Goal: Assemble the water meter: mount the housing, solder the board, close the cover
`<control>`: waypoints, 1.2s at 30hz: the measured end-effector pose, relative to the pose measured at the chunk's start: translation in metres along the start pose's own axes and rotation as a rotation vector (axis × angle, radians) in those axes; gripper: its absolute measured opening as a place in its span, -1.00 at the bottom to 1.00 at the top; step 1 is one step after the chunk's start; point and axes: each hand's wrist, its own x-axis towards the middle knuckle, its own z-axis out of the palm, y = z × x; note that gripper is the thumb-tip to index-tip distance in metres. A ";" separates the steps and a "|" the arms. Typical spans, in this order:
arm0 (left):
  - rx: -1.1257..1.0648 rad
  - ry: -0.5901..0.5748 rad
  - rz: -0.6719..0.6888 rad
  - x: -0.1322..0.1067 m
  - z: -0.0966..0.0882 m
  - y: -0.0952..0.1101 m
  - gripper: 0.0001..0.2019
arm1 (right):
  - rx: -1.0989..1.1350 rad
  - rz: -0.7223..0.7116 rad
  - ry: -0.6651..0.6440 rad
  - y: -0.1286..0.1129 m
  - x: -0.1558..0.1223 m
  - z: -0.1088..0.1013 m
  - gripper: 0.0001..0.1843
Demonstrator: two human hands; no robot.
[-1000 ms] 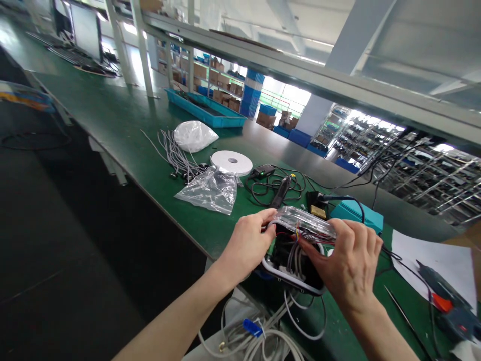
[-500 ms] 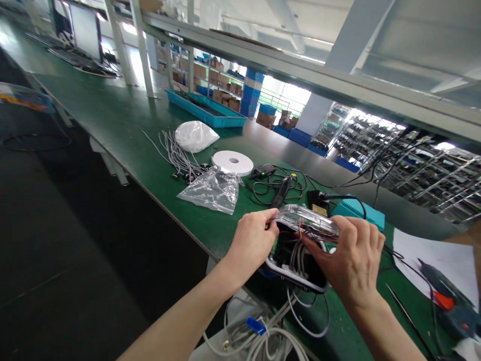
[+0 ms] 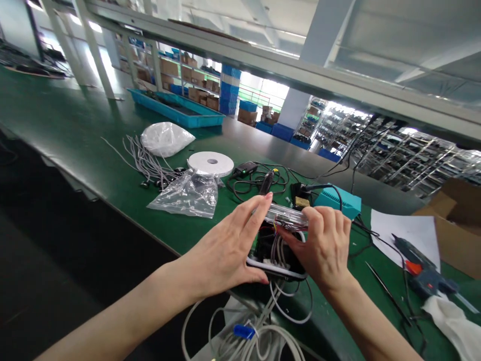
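A black box with a white rim point(image 3: 276, 271) sits at the near edge of the green bench, full of grey and coloured wires. Above it is a clear plastic lid point(image 3: 285, 215), tilted up. My right hand point(image 3: 323, 248) pinches the lid's right end, thumb under, fingers on top. My left hand point(image 3: 229, 248) has its fingers stretched out against the box's left side and the lid's left end, thumb at the rim. Grey cables point(image 3: 263, 326) hang from the box over the bench edge.
Behind the box lie black cords with a charger point(image 3: 259, 178), a teal device point(image 3: 338, 203), a white tape roll point(image 3: 210, 163), clear bags point(image 3: 186, 193), grey wires point(image 3: 145, 160). To the right: a glue gun point(image 3: 421, 271) on white paper, a cardboard box point(image 3: 460, 225). A blue tray point(image 3: 176, 108) stands farther back.
My left hand has gone from pinching the lid's left end to lying open and stretched along the box side. The view has swung right, showing the cardboard box.
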 end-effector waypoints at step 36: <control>-0.067 0.080 -0.021 -0.012 0.007 0.000 -0.22 | 0.520 -0.131 -0.546 0.013 -0.018 -0.055 -0.06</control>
